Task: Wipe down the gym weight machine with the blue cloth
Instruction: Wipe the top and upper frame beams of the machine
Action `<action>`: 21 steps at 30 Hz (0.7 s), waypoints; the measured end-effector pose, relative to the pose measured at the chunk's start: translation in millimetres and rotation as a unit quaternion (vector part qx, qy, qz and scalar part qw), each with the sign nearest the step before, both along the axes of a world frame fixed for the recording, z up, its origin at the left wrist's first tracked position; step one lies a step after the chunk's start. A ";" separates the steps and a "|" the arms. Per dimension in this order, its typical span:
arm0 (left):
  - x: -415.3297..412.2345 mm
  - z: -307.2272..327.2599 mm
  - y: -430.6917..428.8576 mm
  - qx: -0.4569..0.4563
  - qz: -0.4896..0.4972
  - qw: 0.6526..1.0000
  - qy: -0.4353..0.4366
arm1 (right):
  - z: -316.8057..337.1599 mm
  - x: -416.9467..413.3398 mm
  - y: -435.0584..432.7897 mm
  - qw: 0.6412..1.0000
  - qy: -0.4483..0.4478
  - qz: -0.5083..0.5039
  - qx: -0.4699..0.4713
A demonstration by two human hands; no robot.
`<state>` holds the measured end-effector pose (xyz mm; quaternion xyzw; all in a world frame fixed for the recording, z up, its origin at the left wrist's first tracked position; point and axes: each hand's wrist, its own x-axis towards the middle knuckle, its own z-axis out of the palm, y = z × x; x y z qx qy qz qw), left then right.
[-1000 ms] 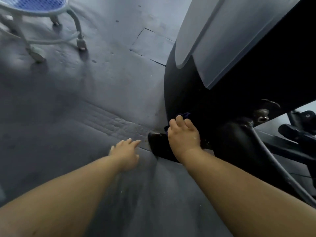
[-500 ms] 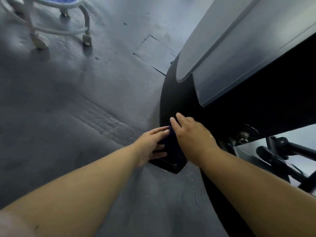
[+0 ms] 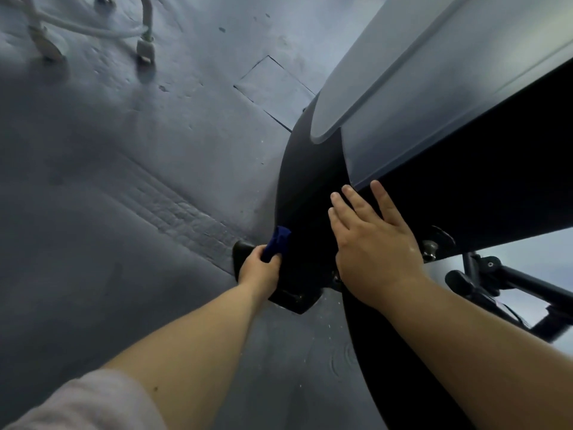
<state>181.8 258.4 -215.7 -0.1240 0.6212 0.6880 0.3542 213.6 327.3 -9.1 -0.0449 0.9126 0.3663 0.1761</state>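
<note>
While the left hand (image 3: 259, 270) curls its fingers round the blue cloth (image 3: 277, 242), the bunched fabric sticks out above the knuckles and touches the left edge of the black lower cover of the gym weight machine (image 3: 310, 187). Just left of that grip, the machine's black foot (image 3: 243, 247) sits on the grey floor (image 3: 124, 181). To the right of the cloth, the right hand (image 3: 375, 246) holds nothing, lying flat on the cover with fingers straight and spread; their tips reach the lower edge of a grey panel (image 3: 434, 88). A metal bolt (image 3: 430, 246) shows just right of this hand.
</note>
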 end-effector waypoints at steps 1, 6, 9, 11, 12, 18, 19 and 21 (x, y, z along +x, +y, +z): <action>0.5 0.6 1.2 0.013 0.010 1.000 0.004 | -0.6 -0.2 -0.1 1.000 0.000 -0.003 0.001; 11.1 16.7 12.1 -0.027 0.022 0.985 0.167 | -0.9 6.8 -0.7 1.000 0.006 -0.011 -0.013; 6.0 -3.4 9.6 -0.104 -0.039 0.990 0.089 | -3.4 11.1 -3.3 1.000 0.000 -0.023 -0.005; 3.9 -19.0 1.0 -0.134 -0.113 0.983 0.048 | -7.6 12.7 -6.2 0.999 0.011 -0.038 -0.003; 3.6 -24.4 -4.4 -0.149 -0.145 0.977 0.048 | -10.9 12.9 -8.4 0.999 0.018 -0.046 0.000; -12.4 -24.5 -43.1 -0.151 -0.174 0.971 0.068 | -48.1 6.7 -22.4 0.996 -0.016 -0.088 0.005; -20.9 -22.3 -50.1 -0.163 -0.170 0.969 0.077 | -58.1 3.4 -24.4 0.995 -0.021 -0.095 -0.005; -37.9 -19.1 -61.6 -0.191 -0.171 0.961 0.104 | -82.1 -2.0 -26.9 0.992 -0.021 -0.117 -0.052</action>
